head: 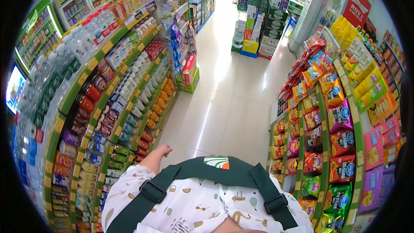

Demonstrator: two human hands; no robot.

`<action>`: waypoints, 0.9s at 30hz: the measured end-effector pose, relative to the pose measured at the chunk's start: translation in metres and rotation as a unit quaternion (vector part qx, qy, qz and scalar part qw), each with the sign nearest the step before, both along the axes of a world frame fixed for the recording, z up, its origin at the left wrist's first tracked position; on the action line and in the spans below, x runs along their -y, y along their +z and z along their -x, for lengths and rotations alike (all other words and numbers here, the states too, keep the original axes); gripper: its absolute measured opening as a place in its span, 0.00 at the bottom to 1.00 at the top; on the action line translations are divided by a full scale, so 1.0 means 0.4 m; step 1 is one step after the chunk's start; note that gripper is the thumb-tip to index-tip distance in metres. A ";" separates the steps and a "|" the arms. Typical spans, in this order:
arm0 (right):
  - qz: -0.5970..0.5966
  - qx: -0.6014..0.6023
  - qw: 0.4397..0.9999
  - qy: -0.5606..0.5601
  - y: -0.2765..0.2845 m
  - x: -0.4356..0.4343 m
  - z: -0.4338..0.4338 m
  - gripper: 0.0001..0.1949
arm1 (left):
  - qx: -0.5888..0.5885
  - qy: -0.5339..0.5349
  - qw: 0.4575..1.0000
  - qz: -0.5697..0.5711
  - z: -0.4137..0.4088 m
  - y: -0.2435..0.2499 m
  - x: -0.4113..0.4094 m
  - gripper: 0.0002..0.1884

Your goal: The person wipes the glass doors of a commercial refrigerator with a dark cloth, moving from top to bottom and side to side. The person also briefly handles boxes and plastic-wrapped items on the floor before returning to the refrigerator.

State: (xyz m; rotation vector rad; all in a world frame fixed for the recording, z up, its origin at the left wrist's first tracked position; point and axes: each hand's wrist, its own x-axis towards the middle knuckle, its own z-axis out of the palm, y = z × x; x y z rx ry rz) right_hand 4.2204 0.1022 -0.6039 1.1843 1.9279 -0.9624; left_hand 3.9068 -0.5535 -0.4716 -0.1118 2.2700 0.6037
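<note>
My left hand (165, 150) hangs low beside the left shelves, apart from them, over the tiled floor (226, 113). It is small in the picture, and its fingers look loosely curled; nothing shows in them. Closest to it are red drink cans (144, 141) and orange-coloured bottles (156, 110) on the lower shelves. My right hand is out of view, behind my body or sleeve. A dark green apron (213, 168) with a logo covers the front of my printed white shirt (190, 200).
Shelves of bottled water (58, 81) and drinks run along my left. Bagged snacks (342, 143) fill the shelves on my right. Ahead, the aisle leads past a red carton (189, 70) and stacked beer cases (269, 46). A glass-door fridge (329, 6) stands at the far right.
</note>
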 end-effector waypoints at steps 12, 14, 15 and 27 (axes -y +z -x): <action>-0.010 0.005 0.990 0.140 0.056 -0.215 0.464 0.15 | -0.002 -0.114 0.990 -0.089 0.582 0.035 -0.571 0.22; -0.060 -0.029 0.951 0.301 0.088 -0.321 0.690 0.15 | 0.006 -0.130 0.991 -0.038 0.680 -0.002 -0.547 0.22; -0.102 -0.050 0.911 0.397 0.102 -0.380 0.806 0.15 | 0.013 -0.120 0.993 -0.018 0.735 -0.008 -0.533 0.22; 0.065 -0.404 0.886 0.217 0.572 -0.296 2.191 0.17 | 0.136 0.070 0.988 -0.018 0.992 -0.178 -0.505 0.21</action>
